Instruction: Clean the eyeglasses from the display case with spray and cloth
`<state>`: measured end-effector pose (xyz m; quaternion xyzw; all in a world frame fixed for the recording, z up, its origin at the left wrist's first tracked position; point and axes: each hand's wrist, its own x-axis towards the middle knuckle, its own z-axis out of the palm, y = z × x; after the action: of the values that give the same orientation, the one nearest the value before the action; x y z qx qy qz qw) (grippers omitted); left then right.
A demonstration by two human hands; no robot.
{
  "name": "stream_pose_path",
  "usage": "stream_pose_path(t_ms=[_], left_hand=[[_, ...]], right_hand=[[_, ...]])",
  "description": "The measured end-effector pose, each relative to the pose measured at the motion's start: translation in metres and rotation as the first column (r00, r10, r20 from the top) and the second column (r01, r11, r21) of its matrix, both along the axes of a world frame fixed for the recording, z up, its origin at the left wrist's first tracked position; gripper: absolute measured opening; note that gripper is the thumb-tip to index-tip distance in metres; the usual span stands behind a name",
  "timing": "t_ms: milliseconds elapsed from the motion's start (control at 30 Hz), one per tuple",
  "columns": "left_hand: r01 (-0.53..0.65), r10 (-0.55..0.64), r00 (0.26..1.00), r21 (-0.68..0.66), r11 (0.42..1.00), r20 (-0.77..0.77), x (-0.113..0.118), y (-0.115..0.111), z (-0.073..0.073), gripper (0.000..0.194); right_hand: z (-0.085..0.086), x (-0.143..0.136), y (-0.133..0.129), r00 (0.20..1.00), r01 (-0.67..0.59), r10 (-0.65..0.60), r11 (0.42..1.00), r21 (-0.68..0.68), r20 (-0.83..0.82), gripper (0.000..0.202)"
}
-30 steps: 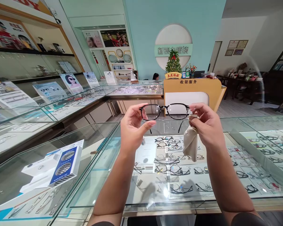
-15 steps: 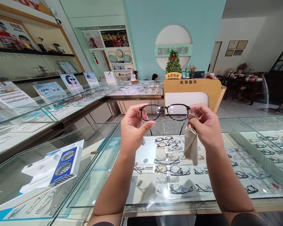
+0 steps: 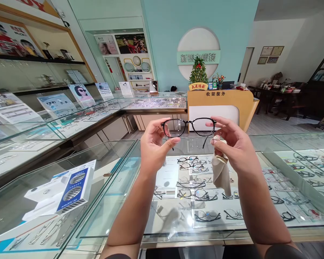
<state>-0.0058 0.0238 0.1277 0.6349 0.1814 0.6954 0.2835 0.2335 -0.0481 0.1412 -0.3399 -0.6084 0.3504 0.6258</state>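
A pair of black-rimmed eyeglasses [image 3: 189,122] is held up level above the glass counter, with its temples unfolded and pointing down and away. My left hand [image 3: 155,147] pinches the left end of the frame between thumb and fingers. On the other side, my right hand [image 3: 237,145] has its fingers at the right rim, partly behind the lens. A beige cleaning cloth [image 3: 221,172] hangs from between the right thumb and fingers. Whether the right fingertips grip the rim or only touch it, I cannot tell.
Below my hands is a glass display case [image 3: 178,230] with several rows of eyeglasses inside. A blue and white box [image 3: 74,192] lies to the left. Farther off stand a wooden cashier desk [image 3: 248,102] with a plant [image 3: 199,72] and more glass cases [image 3: 91,108].
My right fingers have shifted left along the right rim, and the thumb with the cloth has dropped slightly away from the frame. The eyeglasses have tilted a little; the left hand keeps its hold.
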Motion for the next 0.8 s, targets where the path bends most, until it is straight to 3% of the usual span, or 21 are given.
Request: stream_pose_path(t_ms=[567,800], left_hand=[[-0.042,0.04,0.999,-0.063,0.997,-0.029,0.0026,-0.0059,-0.002,0.063],[-0.026,0.025,0.999,-0.064,0.998,-0.022,0.0036,-0.0064,-0.0032,0.063]], right_hand=[[-0.0023,0.003,0.0029,1.0,-0.017,0.017,1.0,0.006,0.017,0.051],[-0.0037,0.0025,0.0056,0.998,0.03,-0.033,0.998,0.052,0.057,0.049]])
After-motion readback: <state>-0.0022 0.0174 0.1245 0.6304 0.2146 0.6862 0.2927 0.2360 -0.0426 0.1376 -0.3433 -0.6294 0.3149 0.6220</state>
